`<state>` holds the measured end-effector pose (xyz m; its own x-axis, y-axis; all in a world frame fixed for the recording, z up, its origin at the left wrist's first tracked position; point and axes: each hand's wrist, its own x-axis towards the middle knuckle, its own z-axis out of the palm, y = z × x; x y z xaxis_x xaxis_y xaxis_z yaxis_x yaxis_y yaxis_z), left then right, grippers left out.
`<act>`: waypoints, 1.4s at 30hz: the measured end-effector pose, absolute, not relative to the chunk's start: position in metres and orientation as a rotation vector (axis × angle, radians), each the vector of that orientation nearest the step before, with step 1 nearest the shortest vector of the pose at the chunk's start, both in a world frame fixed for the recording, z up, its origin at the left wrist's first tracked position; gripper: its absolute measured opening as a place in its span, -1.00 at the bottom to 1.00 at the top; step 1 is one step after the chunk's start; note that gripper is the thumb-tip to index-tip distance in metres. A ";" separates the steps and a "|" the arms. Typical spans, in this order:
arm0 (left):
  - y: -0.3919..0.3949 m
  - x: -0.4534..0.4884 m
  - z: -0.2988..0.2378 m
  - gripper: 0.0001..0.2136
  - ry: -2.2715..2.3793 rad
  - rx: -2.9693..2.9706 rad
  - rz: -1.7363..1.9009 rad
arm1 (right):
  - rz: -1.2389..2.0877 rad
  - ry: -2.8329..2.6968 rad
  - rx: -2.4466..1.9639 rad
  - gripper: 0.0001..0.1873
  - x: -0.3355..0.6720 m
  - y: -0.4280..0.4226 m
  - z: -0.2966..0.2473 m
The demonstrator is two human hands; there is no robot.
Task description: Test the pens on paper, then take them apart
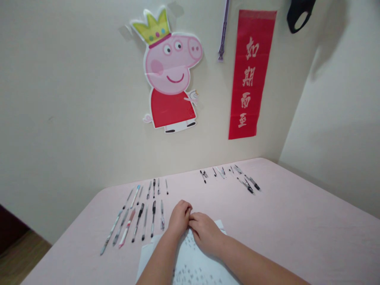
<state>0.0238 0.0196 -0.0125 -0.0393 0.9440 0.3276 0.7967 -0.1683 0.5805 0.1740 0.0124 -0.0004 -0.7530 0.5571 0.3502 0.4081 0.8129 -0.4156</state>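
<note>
A: Where are the hands?
B: The left hand (179, 218) and the right hand (204, 232) are side by side, fingertips touching.
A: What do the fingers do?
B: They are curled in, knuckles up. Both bare arms come in from the bottom and meet in a point.

Inside the grip: anything pinched between the left hand (179, 217) and right hand (204, 231) is hidden by knuckles.
Under the grip: paper sheet (192, 266) cut off below, its print unreadable.
Beyond the grip, right: far pens (247, 184) too small to identify.
</note>
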 end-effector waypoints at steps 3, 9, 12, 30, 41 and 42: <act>0.018 0.024 -0.012 -0.83 1.859 2.016 1.017 | 0.455 -2.522 -0.663 -0.72 0.176 0.014 -0.002; 0.015 0.026 -0.008 -0.82 1.863 2.016 0.999 | 0.497 -2.483 -0.580 -0.69 0.179 0.018 -0.007; 0.013 0.026 -0.003 -0.81 1.890 2.076 0.945 | 0.509 -2.468 -0.559 -0.67 0.179 0.019 -0.007; 0.003 0.001 0.007 -0.67 2.831 1.786 0.350 | 0.562 -2.467 -0.558 -0.66 0.183 0.020 -0.008; 0.017 0.000 -0.007 -0.65 2.271 2.002 1.055 | 0.705 -2.334 -0.551 -0.65 0.182 0.025 -0.007; 0.018 0.003 -0.008 -0.64 2.133 1.986 1.187 | 0.732 -2.299 -0.563 -0.66 0.182 0.027 -0.008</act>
